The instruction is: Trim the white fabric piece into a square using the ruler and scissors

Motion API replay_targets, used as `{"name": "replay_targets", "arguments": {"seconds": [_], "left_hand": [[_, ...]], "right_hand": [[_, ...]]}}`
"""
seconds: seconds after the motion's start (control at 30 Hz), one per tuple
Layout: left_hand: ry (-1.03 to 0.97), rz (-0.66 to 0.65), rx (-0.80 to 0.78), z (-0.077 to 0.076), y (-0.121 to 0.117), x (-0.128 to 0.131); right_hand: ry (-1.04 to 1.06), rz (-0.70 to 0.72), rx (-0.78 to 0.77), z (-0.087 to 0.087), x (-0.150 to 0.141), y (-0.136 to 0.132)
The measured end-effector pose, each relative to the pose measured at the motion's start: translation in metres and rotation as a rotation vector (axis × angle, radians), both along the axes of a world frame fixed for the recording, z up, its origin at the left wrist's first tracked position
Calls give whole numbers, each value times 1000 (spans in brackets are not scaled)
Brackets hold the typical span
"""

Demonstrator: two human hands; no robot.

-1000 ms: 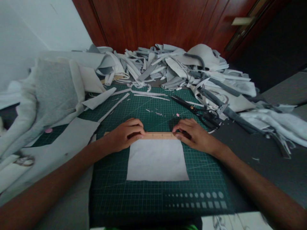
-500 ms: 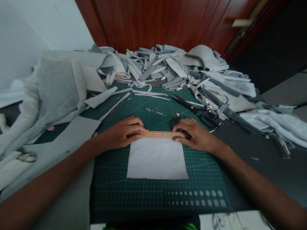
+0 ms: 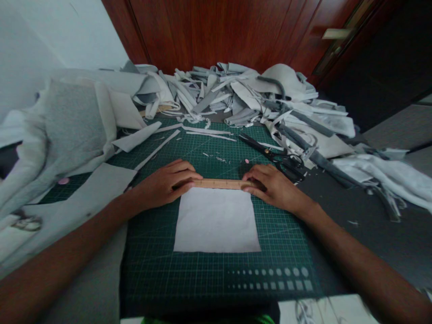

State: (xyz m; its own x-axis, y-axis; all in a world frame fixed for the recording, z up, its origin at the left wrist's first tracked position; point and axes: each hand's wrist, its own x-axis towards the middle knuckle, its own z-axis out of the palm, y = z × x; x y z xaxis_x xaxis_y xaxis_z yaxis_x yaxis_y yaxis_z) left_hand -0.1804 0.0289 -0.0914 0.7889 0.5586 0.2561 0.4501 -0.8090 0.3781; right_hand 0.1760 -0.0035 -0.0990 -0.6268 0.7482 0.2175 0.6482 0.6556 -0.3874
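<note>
A wooden ruler lies across the far edge of a square white fabric piece on the green cutting mat. My left hand has its fingers curled over the ruler's left end and presses it down. My right hand pinches the ruler's right end, thumb and fingers closed on it. Both forearms reach in from the bottom corners.
Black scissors lie just beyond my right hand. A heap of grey and white fabric strips fills the back of the table. Folded grey cloth and a flat grey sheet lie at left. A wooden door stands behind.
The ruler and both hands have shifted a little away from me along the fabric's far edge. The view has drifted slightly; my grip on the ruler is unchanged.
</note>
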Motion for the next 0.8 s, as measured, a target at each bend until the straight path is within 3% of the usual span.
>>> {"name": "replay_targets", "arguments": {"seconds": [0.27, 0.5, 0.8], "left_hand": [[-7, -12, 6, -3, 2, -2], [41, -67, 3, -2, 2, -8], [52, -104, 64, -3, 4, -8]], "right_hand": [[-29, 14, 5, -1, 1, 0], [-24, 75, -21, 11, -1, -4], [-49, 41, 26, 10, -2, -6]]}}
